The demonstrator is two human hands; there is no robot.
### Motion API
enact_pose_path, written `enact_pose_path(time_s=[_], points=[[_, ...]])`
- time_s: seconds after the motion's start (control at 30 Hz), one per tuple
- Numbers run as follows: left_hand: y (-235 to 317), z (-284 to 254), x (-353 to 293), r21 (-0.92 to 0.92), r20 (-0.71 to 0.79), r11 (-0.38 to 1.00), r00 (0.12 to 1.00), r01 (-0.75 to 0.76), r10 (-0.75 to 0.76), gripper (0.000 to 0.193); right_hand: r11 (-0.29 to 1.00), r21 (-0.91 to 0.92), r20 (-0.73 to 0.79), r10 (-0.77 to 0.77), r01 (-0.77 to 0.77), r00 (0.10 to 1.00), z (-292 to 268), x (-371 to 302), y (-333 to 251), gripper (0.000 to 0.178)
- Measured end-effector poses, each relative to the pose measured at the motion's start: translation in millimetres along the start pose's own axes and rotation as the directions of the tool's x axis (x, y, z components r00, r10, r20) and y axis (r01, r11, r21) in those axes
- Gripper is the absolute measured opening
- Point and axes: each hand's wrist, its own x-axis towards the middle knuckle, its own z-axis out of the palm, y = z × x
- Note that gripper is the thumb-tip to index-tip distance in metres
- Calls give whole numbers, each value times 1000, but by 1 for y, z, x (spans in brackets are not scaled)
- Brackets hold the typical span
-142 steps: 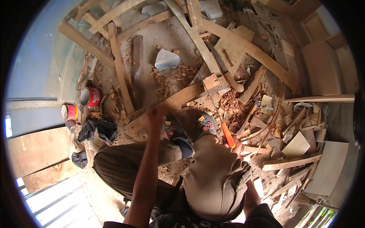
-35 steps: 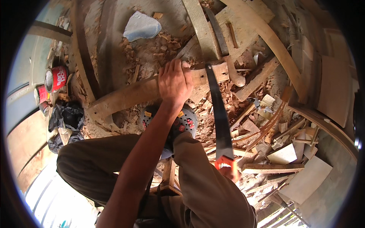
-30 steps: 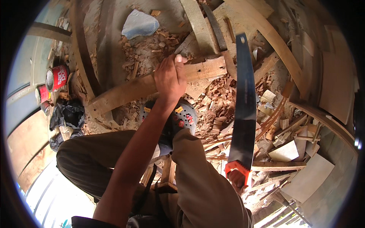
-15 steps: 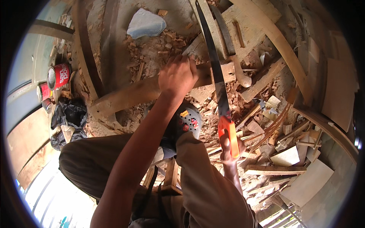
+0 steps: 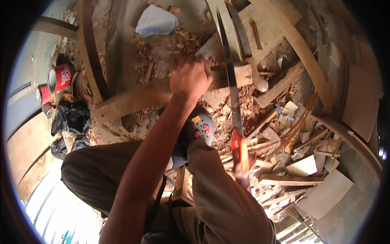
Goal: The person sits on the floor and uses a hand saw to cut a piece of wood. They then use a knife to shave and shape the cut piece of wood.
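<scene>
My left hand (image 5: pixel 191 78) presses down on a long wooden plank (image 5: pixel 138 98) that runs across the ground in front of my legs. My right hand (image 5: pixel 243 175) grips the orange handle of a hand saw (image 5: pixel 230 83), and most of that hand is hidden behind my right knee. The dark saw blade reaches forward and crosses the plank just right of my left hand. My foot in a grey shoe (image 5: pixel 200 127) rests below the plank.
Wood chips and offcuts litter the ground at right (image 5: pixel 300 162). Red cans (image 5: pixel 60 77) and a black plastic bag (image 5: pixel 71 122) lie at left. A pale blue stone (image 5: pixel 156 21) sits ahead. Curved timber pieces (image 5: pixel 302 53) lie at the upper right.
The saw swung up from beside my right leg, then moved forward; its blade now lies across the plank next to my left hand, which stayed on the wood.
</scene>
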Motion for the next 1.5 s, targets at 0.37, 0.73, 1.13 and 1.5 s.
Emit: enact_pose_path(time_s=[0.37, 0.73, 1.13, 1.5], points=[[4, 7, 0, 34, -10, 999, 1000, -28, 28, 30, 1000, -16, -80, 18, -19, 997, -1, -2, 6, 9], [-4, 8, 1, 48, -43, 997, 997, -57, 59, 30, 971, -233, -50, -65, 52, 997, -1, -23, 2, 2], [-2, 4, 6, 61, 13, 998, 1000, 8, -9, 29, 916, -397, 20, 80, -65, 997, -34, -70, -5, 32], [0, -3, 8, 53, 64, 999, 998, 8, -11, 30, 962, -261, -8, -84, 79, 996, -15, -20, 6, 17]])
